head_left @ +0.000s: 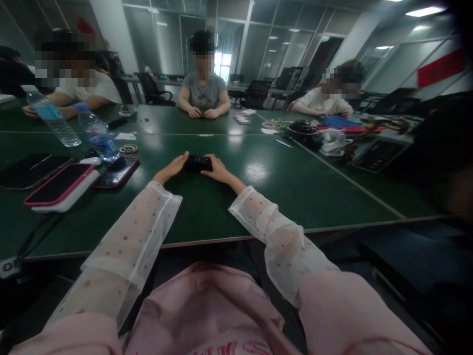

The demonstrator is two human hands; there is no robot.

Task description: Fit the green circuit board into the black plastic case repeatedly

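Observation:
A small black phone-like object (198, 163) is held level just above or on the green table (207, 212), in front of me. My left hand (173, 167) grips its left end, with the thumb side along the edge. Around its right end are the fingers of my right hand (218, 170). Sheer white sleeves with dots cover both forearms. Whether the object touches the table cannot be made out.
On the left lie a pink-edged phone (61, 185), a red-edged phone (116, 172), a dark phone (35, 170), two plastic bottles (55, 118) and a tape roll (128, 148). Far right: a black box (382, 152), white bag (332, 143), cables. Three people sit across.

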